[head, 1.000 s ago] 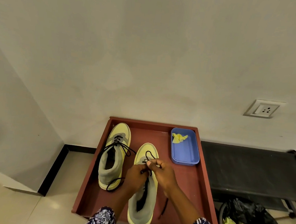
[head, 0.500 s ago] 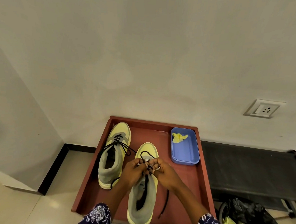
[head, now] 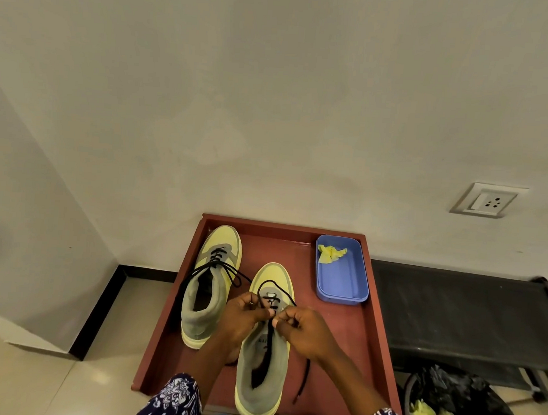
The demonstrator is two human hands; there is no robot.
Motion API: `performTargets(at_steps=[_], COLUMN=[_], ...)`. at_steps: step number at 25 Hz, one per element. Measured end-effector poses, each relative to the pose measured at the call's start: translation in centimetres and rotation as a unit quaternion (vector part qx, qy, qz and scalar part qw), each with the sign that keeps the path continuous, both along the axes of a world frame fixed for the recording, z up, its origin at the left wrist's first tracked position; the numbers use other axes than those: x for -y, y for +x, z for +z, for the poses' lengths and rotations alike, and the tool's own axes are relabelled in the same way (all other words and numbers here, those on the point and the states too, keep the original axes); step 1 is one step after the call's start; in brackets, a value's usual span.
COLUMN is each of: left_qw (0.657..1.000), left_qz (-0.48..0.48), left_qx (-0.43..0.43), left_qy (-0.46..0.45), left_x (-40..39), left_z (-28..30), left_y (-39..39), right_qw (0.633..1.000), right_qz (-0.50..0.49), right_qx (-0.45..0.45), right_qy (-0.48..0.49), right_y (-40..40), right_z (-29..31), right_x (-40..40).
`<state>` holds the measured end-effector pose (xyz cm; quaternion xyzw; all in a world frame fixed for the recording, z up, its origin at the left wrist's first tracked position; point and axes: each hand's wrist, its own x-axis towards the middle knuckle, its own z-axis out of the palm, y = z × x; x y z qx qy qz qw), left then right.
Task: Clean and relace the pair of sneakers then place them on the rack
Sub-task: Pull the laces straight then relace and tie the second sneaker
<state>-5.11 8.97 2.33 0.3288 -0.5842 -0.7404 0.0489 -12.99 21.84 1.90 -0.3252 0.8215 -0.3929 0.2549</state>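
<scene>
Both hands pinch the black lace (head: pixel 277 287) over the near sneaker (head: pixel 263 362): left hand (head: pixel 242 315) and right hand (head: pixel 303 327) have dropped slightly, loop opening forward of the grip. Second sneaker (head: pixel 210 287) waits left; relacing continues, rack (head: pixel 459 314) untouched.

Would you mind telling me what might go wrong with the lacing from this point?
1. The black lace loops loosely over the near sneaker while both hands, left and right, pinch it; a hard pull could leave the ends uneven.
2. One lace end trails on the red tray and could snag.
3. The far sneaker has untied laces spilling sideways.
</scene>
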Motion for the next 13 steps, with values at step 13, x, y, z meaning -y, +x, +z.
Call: performTargets(at_steps=[13], left_qw=[0.905], left_qz=[-0.101], left_qx=[-0.025], left_qy=[-0.411], left_x=[0.1], left_z=[-0.4], left_y=[-0.4], right_qw=[0.999], right_qz=[-0.021], right_qx=[0.018], right_qy=[-0.016], right_y=[-1.1], right_z=[0.6], right_x=[1.6])
